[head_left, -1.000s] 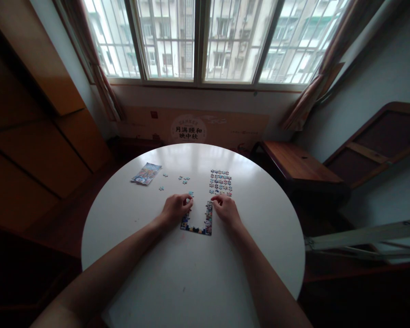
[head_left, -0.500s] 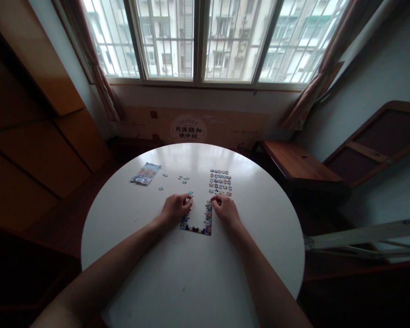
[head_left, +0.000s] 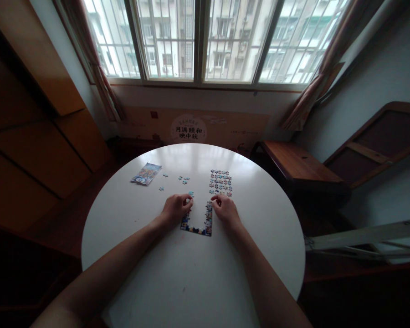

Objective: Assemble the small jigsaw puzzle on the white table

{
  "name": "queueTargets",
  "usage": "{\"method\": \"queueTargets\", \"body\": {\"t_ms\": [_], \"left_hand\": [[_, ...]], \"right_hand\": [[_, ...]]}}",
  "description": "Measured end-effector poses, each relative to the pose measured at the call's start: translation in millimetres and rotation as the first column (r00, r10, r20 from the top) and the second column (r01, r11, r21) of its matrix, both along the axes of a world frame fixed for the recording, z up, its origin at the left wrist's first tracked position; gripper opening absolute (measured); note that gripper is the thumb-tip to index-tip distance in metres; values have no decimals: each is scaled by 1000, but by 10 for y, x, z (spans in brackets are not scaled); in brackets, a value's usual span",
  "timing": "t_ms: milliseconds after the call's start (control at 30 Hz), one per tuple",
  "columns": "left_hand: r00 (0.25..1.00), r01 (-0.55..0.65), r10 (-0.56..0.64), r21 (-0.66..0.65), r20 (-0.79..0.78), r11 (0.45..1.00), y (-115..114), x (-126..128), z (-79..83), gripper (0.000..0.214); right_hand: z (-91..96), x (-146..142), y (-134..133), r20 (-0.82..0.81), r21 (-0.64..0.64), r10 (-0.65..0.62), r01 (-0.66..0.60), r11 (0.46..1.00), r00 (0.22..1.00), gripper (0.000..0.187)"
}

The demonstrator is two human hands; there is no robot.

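A partly joined jigsaw puzzle (head_left: pixel 196 231) lies on the white table, its border pieces forming a U with bare tabletop inside. My left hand (head_left: pixel 176 206) is closed in a pinch at the upper part of its left side, covering some pieces. At the top of the right side, my right hand (head_left: pixel 225 208) also pinches, thumb and forefinger together at the border. The fingers hide exactly which pieces they grip. Just beyond my right hand, loose jigsaw pieces (head_left: pixel 220 181) are laid out in neat rows. A few more pieces (head_left: pixel 184 180) lie beyond my left hand.
A colourful picture sheet (head_left: pixel 146 173) rests at the table's far left. The round white table (head_left: pixel 150 278) fills the space before me. A wooden bench (head_left: pixel 294 159) stands to the right, below a wall. Barred windows (head_left: pixel 198 41) are behind the table.
Both hands stay at the two sides of the puzzle with almost the same pinch. The view shifts very slightly; no piece has visibly moved.
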State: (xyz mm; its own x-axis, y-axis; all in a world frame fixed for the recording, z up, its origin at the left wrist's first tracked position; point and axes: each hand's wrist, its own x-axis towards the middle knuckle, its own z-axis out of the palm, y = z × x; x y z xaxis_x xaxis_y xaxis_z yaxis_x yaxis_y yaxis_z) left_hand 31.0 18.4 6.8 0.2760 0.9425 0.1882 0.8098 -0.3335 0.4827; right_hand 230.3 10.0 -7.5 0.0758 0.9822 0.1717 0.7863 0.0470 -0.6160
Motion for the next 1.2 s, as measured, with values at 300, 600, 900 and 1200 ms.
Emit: {"method": "queueTargets", "body": {"t_ms": [300,600,900,1200], "left_hand": [[1000,1,-1,-5,2,1000,-1,-5,0,25],[1000,-4,4,5,-7,1000,3,-5,-22,26],[1000,-10,10,-29,2,1000,-16,7,33,25],[1000,-5,5,-9,-18,1000,-8,0,25,26]], "right_hand": [[29,-9,-17,13,-2,3,-3,1000,1000,21],[11,4,-7,8,2,17,-17,1000,1000,21],[-27,12,11,13,14,21,-21,1000,1000,22],[-21,0,9,24,12,12,-13,1000,1000,23]]}}
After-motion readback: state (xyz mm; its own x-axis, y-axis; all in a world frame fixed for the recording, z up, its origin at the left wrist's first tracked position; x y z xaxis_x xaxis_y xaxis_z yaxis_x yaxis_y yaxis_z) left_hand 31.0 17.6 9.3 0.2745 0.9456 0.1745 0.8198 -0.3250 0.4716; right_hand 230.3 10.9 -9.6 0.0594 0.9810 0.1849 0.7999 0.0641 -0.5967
